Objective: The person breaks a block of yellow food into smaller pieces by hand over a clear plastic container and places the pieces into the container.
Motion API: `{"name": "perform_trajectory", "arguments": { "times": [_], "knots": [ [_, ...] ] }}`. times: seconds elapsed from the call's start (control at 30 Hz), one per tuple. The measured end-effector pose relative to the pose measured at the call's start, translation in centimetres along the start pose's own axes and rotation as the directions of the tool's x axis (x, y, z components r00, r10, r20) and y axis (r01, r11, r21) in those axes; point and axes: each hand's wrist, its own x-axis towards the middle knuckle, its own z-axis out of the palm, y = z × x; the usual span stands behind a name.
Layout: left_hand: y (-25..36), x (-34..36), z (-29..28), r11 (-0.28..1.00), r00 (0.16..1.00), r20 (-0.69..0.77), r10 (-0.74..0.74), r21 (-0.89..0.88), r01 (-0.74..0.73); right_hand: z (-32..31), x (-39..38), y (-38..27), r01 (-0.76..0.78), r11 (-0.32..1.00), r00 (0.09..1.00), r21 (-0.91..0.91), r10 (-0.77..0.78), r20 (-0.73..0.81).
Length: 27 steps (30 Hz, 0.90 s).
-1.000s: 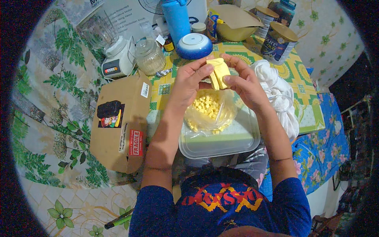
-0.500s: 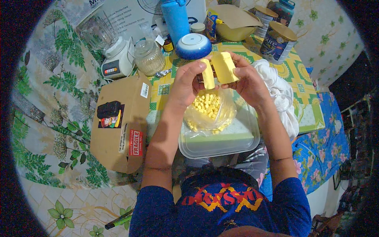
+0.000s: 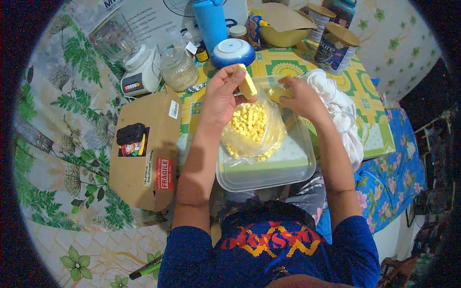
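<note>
My left hand (image 3: pixel 224 91) pinches a yellow stick (image 3: pixel 248 88), cut like a piece of cheese, raised above the bag. My right hand (image 3: pixel 301 98) is lower, fingers curled around the edge of a larger yellow block (image 3: pixel 275 93) at the tray's far part; whether the block rests on the tray I cannot tell. Between my hands and nearer to me, a clear plastic bag (image 3: pixel 275 128) holds many small yellow cubes (image 3: pixel 249 120). It lies in a clear plastic tray (image 3: pixel 269 182), with some cubes near its lower edge.
A cardboard box (image 3: pixel 139 168) stands left of the tray, a white cloth (image 3: pixel 336 103) lies right. Behind are a blender (image 3: pixel 139 72), a glass jar (image 3: pixel 178 72), an upturned blue-white bowl (image 3: pixel 233 52), a blue bottle (image 3: pixel 210 21), a yellow-green bowl (image 3: pixel 286 37) and a can (image 3: pixel 337 48).
My hands have parted. The right has lowered the larger block toward the tray's far part, while the left keeps the stick raised, now more tilted.
</note>
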Motion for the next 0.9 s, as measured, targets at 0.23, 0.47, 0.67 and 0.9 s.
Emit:
{"name": "perform_trajectory", "arguments": {
  "times": [0.23,0.47,0.67,0.9],
  "knots": [
    [-0.2,0.1,0.2,0.996,0.999,-0.02,-0.03,0.078,0.031,0.0,0.1,-1.6,0.084,0.996,0.995,0.032,-0.082,-0.053],
    [-0.2,-0.5,1.6,0.994,0.997,0.049,-0.059,0.094,0.054,0.2,-0.6,-4.4,-0.11,0.601,0.983,0.792,-0.053,0.176],
    [0.2,-0.8,1.6,0.999,0.997,0.075,-0.009,0.054,0.005,-0.2,-0.4,-4.6,-0.093,0.423,0.995,0.902,0.068,0.071],
    [-0.1,-1.0,1.7,0.922,0.996,0.081,0.022,0.384,-0.052,-0.1,-0.7,-5.1,0.065,0.536,0.995,0.842,0.025,-0.093]
  ]
}}
